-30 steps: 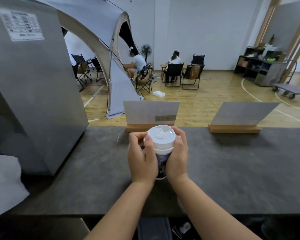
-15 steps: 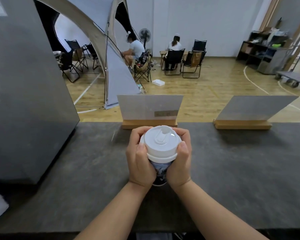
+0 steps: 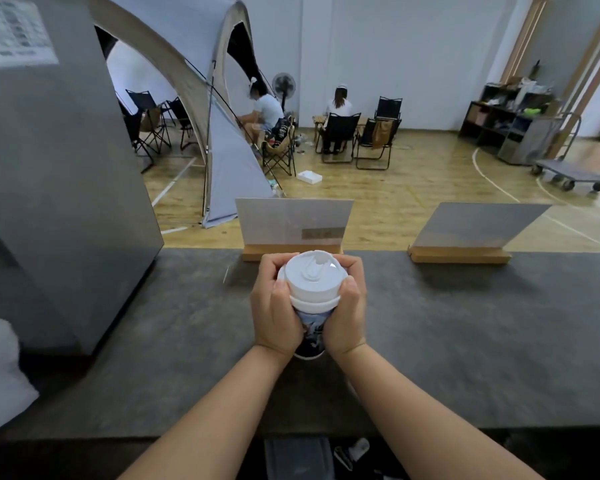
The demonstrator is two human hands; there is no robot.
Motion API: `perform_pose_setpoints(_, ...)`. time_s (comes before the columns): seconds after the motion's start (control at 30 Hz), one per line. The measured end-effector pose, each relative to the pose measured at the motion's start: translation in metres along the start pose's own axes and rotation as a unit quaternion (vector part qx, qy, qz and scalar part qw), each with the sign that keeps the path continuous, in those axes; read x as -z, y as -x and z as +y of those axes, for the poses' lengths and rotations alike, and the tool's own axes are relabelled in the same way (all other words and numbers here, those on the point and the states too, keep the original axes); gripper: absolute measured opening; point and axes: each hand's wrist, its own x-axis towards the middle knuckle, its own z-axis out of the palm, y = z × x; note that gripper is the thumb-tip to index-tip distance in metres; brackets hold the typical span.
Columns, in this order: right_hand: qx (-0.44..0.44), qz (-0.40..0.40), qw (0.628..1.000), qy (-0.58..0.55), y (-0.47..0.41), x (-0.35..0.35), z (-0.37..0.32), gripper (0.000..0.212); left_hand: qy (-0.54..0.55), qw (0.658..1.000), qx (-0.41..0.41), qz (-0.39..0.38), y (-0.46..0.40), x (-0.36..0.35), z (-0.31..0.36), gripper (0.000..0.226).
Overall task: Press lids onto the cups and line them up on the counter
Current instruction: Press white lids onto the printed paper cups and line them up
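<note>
Paper cup (image 3: 310,332) with white sip lid (image 3: 313,280), upright near the counter's (image 3: 465,341) far edge, just before a wooden-based sign stand (image 3: 293,230). Left hand (image 3: 274,311) and right hand (image 3: 347,311) are both curled around it, thumbs at the lid's rim. Risk — uneven thumb pressure could seat the lid crooked, or squeezing could buckle the wall. Contents hidden; no other cups in view.
</note>
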Motion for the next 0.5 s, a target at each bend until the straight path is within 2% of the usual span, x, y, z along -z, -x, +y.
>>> perform_pose_setpoints(0.07,0.004,0.009,1.0,0.028,0.0,0.001,-0.006,0.025,-0.042,0.999,-0.006,-0.009,-0.002,0.004,0.004,0.015)
perform_pose_setpoints(0.13,-0.02,0.051,0.997,0.052,-0.007,0.007,-0.011,0.023,-0.088,0.996,-0.015,-0.028,-0.002,0.012,0.005,0.012)
perform_pose_setpoints(0.2,-0.054,0.085,0.993,0.068,-0.016,0.016,-0.016,0.024,-0.124,0.99,-0.042,-0.054,0.002,0.02,0.008,0.02)
perform_pose_setpoints(0.23,-0.068,0.071,0.993,0.07,-0.017,0.019,-0.02,0.026,-0.125,0.99,-0.039,-0.057,0.004,0.022,0.011,0.024)
perform_pose_setpoints(0.33,-0.112,-0.001,0.993,0.041,-0.012,0.016,-0.031,0.034,-0.078,0.996,0.048,-0.019,0.003,0.018,0.024,0.029)
perform_pose_setpoints(0.4,-0.141,-0.018,0.99,0.009,-0.009,0.01,-0.034,0.026,-0.045,0.991,0.126,-0.001,-0.004,0.01,0.03,0.028)
perform_pose_setpoints(0.47,-0.166,-0.031,0.986,-0.011,-0.009,0.004,-0.035,0.019,-0.029,0.985,0.169,-0.008,-0.01,0.002,0.034,0.026)
perform_pose_setpoints(0.5,-0.174,-0.028,0.984,-0.013,-0.009,0.0,-0.034,0.023,-0.029,0.983,0.179,-0.011,-0.011,-0.001,0.036,0.025)
